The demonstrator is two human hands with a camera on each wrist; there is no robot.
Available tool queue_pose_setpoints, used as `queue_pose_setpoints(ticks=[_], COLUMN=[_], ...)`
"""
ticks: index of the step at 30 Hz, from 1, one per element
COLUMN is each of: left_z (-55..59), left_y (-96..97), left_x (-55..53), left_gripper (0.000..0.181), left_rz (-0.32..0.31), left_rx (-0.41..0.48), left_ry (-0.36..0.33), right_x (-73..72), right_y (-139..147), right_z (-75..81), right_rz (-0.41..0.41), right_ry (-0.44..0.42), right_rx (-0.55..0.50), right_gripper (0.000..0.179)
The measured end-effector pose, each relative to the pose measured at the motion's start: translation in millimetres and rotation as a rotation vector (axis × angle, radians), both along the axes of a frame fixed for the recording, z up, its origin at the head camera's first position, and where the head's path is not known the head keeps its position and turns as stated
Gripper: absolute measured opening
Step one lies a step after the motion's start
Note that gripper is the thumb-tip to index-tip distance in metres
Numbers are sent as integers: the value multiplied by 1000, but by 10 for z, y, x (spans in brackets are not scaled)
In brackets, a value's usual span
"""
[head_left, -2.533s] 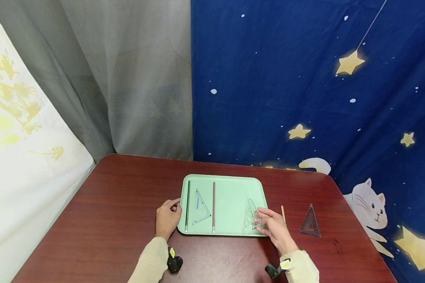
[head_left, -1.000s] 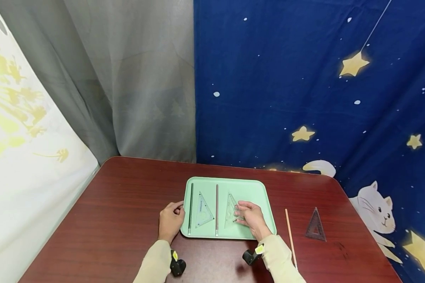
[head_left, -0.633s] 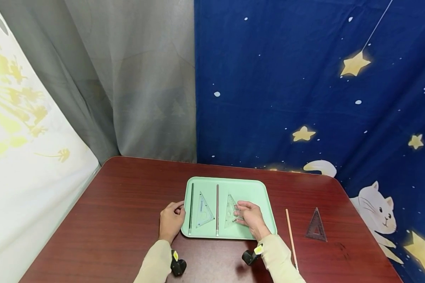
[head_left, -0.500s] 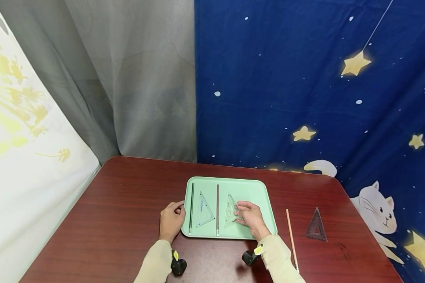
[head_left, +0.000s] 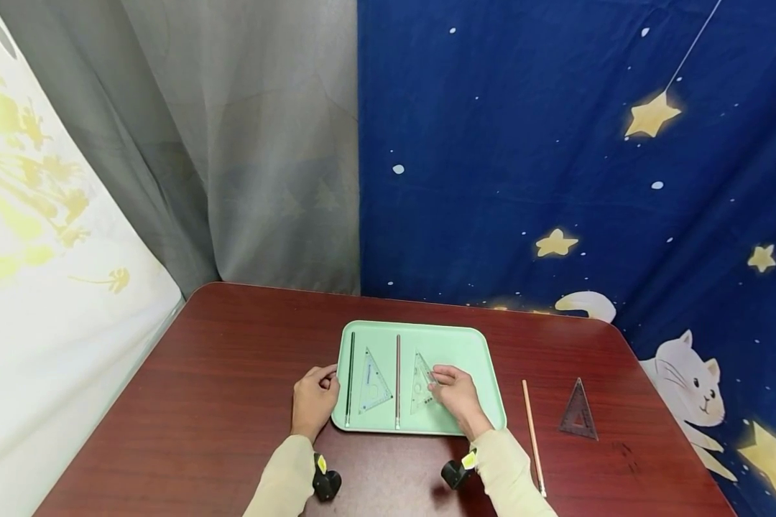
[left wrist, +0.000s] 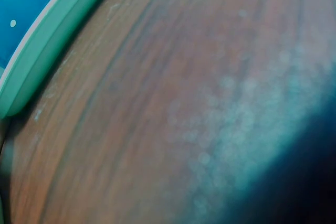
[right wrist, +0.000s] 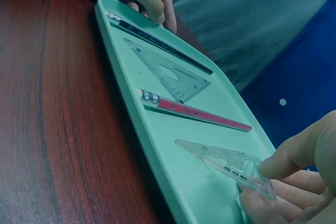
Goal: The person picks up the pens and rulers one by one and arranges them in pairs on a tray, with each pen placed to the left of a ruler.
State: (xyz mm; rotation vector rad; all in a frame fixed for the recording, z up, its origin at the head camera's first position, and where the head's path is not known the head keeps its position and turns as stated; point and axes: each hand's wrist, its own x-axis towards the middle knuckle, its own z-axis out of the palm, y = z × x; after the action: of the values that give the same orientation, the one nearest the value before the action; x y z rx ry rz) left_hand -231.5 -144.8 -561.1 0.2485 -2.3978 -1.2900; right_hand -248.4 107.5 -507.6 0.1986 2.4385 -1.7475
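A pale green tray (head_left: 455, 345) lies on the table. My left hand (head_left: 313, 402) grips its left rim, thumb and fingers on the edge in the right wrist view. From left to right, the tray bears a black pencil (head_left: 350, 379), a clear set square (head_left: 373, 385) and a red pencil (head_left: 398, 380). To the right of the red pencil, my right hand (head_left: 455, 395) pinches a second clear set square (right wrist: 226, 165) by its right side. Thumb above and fingers below, it appears slightly raised off the tray there. The left wrist view shows only table and tray rim (left wrist: 52, 43).
On the brown table (head_left: 246, 345) to the right of the tray lie a light wooden pencil (head_left: 533, 438) and a dark translucent set square (head_left: 578, 413). Grey and blue star-patterned curtains (head_left: 465, 179) hang behind the table.
My right hand has carried the second set square leftward from the tray's right side to beside the red pencil. Over the last second it has barely moved. The left hand has kept its place.
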Motion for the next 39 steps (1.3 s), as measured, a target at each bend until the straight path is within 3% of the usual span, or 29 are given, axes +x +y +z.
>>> queue_pose_setpoints(ticks=[8,14,20,26,32,39], left_z=[-4,-9,-17,-6,13,7], left_y=[2,5,0,3,3,1], left_x=[-4,-3,-8,-1,10,11], left_gripper=[23,22,22,22,22,22], left_rz=[0,-1,1,5,0,-10], left_rx=[0,4,7,7,4,6], left_ry=[2,7,15,30,22,-2], right_x=[8,26,47,86,71,96], right_y=[-1,16,33,52,56,114], right_z=[-1,-8,-28,-17,1,-15], right_rz=[11,14,12,23,-7,-5], right_ry=[-8,-13,18,76,29,5], right_rx=[18,27,32,41,46,-43], right_gripper=[39,47,59,53,55,52])
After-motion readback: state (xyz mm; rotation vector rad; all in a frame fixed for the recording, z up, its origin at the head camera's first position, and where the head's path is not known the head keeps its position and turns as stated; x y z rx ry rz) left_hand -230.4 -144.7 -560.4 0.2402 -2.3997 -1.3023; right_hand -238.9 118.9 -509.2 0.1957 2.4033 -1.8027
